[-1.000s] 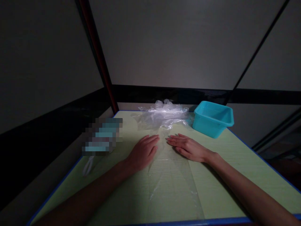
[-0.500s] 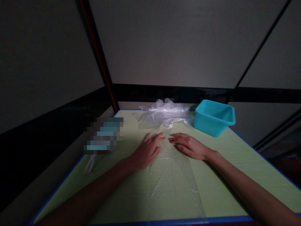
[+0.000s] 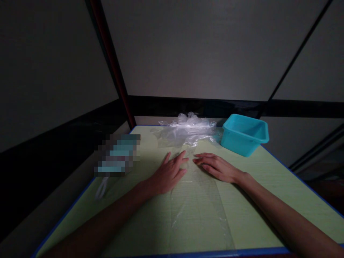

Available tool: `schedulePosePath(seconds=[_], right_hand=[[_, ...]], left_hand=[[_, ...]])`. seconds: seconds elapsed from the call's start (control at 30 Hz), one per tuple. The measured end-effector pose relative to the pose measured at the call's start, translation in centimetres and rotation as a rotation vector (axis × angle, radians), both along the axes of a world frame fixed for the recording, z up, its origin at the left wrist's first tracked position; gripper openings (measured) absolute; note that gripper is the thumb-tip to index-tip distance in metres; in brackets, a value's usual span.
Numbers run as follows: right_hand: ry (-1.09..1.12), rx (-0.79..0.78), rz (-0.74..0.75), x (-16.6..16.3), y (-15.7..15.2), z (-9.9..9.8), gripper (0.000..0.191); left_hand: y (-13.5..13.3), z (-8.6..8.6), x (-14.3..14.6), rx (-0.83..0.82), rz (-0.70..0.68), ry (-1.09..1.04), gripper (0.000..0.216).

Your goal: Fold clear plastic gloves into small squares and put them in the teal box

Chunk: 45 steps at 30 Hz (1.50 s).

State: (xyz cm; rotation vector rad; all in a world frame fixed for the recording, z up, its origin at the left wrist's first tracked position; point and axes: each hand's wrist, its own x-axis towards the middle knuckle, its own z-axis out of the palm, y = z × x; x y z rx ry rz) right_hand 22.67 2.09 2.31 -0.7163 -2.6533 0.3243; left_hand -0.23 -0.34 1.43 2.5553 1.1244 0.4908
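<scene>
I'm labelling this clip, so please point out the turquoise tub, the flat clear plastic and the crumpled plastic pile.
Turquoise tub (image 3: 237,142): head view, on its near outer wall.
Flat clear plastic (image 3: 200,208): head view, around its middle.
Crumpled plastic pile (image 3: 189,131): head view, on its middle folds.

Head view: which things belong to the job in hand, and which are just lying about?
Seemingly in use:
flat clear plastic, near left hand and right hand

Apparently lying about:
crumpled clear plastic
teal tub
pixelated item with white loop
</scene>
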Motion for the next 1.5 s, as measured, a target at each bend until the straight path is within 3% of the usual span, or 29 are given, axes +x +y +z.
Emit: schedulePosePath(seconds=[0.4, 0.8, 1.17, 1.5], right_hand=[[0.049, -0.032, -0.003, 0.15, 0.22, -0.14, 0.026], [0.057, -0.015, 0.016, -0.02, 0.29, 0.08, 0.026], [0.079, -0.061, 0.016, 0.18, 0.29, -0.2, 0.026], [0.396, -0.258, -0.176, 0.75, 0.3, -0.24, 0.027]], left_hand=[[0.06, -0.01, 0.06, 0.015, 0.011, -0.004, 0.051], [-0.01, 0.2, 0.23, 0.015, 0.028, 0.031, 0.074], [-0.03, 0.02, -0.33, 0.036, -0.03, 0.073, 0.08], [0.02, 0.05, -0.39, -0.005, -0.025, 0.004, 0.086]])
